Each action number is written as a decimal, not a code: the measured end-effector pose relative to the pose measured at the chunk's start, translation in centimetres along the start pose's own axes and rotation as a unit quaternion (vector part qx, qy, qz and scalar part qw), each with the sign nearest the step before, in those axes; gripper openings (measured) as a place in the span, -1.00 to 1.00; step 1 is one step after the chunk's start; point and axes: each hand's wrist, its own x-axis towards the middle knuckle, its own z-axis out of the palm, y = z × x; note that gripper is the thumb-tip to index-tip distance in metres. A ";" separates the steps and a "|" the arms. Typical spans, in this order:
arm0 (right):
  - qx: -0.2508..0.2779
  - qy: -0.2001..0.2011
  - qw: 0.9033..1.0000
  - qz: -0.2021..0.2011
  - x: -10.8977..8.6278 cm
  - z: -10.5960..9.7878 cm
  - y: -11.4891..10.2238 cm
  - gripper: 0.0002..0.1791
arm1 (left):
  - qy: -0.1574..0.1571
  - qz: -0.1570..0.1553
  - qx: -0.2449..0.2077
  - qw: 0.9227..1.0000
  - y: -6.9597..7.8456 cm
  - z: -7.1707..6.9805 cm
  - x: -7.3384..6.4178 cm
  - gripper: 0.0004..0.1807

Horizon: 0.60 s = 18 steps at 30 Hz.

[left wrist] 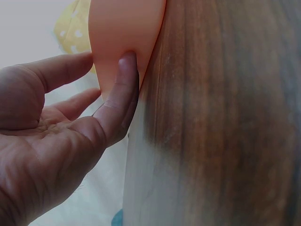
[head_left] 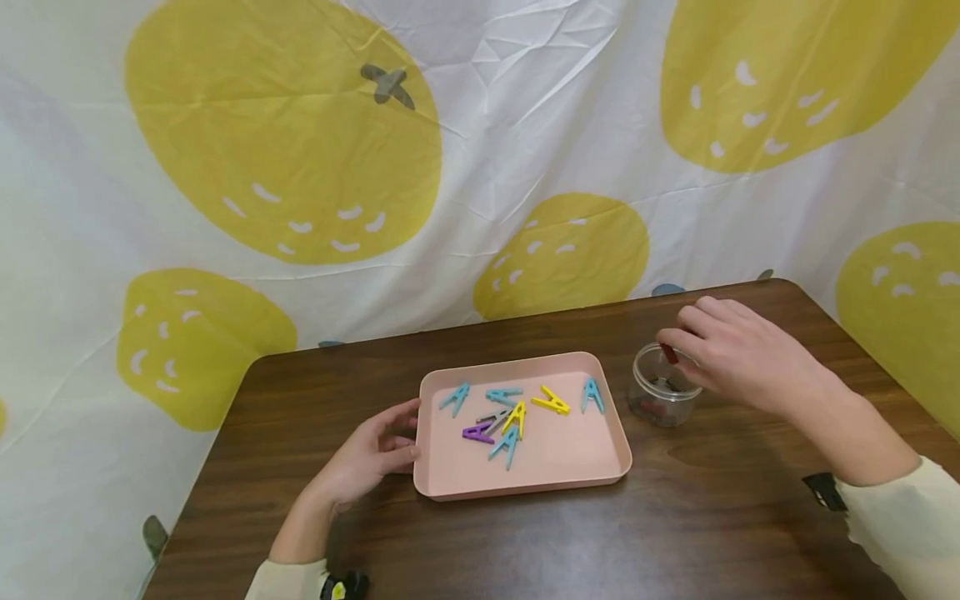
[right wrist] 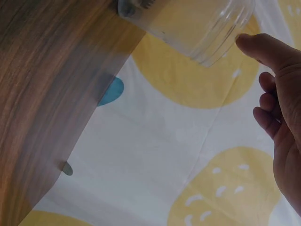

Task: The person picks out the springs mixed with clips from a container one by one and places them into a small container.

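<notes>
A pink tray [head_left: 555, 467] holds several plastic clothespins, among them a purple clothespin [head_left: 477, 432], a yellow clothespin [head_left: 551, 400] and a blue clothespin [head_left: 592, 394]. My left hand [head_left: 371, 454] touches the outside of the tray's left wall with spread fingertips; the left wrist view shows these fingers [left wrist: 123, 87] against the pink wall. Over the mouth of a clear jar [head_left: 663, 400], my right hand [head_left: 738, 354] pinches a small dark red piece [head_left: 669, 353], mostly hidden by the fingers. In the right wrist view the thumb [right wrist: 263, 49] is beside the jar's rim, and the piece is out of sight.
A dark brown wooden table [head_left: 337, 375] bears the tray and the jar, which stands right of the tray. Something reddish lies low in the jar, too unclear to name. Behind the table hangs a white cloth [head_left: 465, 167] with large yellow fruit shapes.
</notes>
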 end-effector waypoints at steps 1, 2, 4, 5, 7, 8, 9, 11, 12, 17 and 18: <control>-0.001 -0.004 1.000 0.001 -0.1 0.1 0.0 -0.74 | -0.001 0.001 0.000 1.000 0.0 0.0 0.0 -0.21; -0.001 -0.008 1.000 0.003 -0.1 0.1 -0.1 -0.73 | -0.002 0.002 0.000 1.000 0.0 0.0 0.0 -0.21; -0.002 -0.015 1.000 0.007 -0.2 0.2 -0.1 -0.70 | -0.003 0.003 0.001 1.000 0.0 0.0 0.0 -0.21; -0.003 -0.017 1.000 0.008 -0.3 0.2 -0.1 -0.66 | -0.004 0.004 0.001 1.000 -0.1 0.0 0.1 -0.21; -0.007 -0.020 1.000 0.010 -0.3 0.3 -0.2 -0.58 | -0.004 0.005 0.001 1.000 -0.1 0.0 0.1 -0.21; -0.009 -0.022 1.000 0.011 -0.4 0.3 -0.2 -0.55 | -0.005 0.005 0.001 1.000 -0.1 0.0 0.1 -0.21; -0.010 -0.023 1.000 0.011 -0.4 0.3 -0.2 -0.52 | -0.005 0.004 0.001 1.000 -0.1 0.0 0.1 -0.21; -0.012 -0.023 1.000 0.010 -0.4 0.3 -0.3 -0.47 | -0.005 0.005 0.000 1.000 -0.1 0.0 0.1 -0.22; -0.012 -0.024 1.000 0.010 -0.3 0.3 -0.3 -0.47 | -0.005 0.006 0.000 1.000 -0.1 0.0 0.1 -0.22; -0.009 -0.020 1.000 0.008 0.0 0.4 -0.5 -0.49 | -0.003 0.007 0.001 1.000 -0.1 0.0 0.1 -0.22; -0.008 -0.017 1.000 0.007 0.1 0.5 -0.6 -0.50 | -0.003 0.007 0.002 1.000 -0.2 0.0 0.1 -0.22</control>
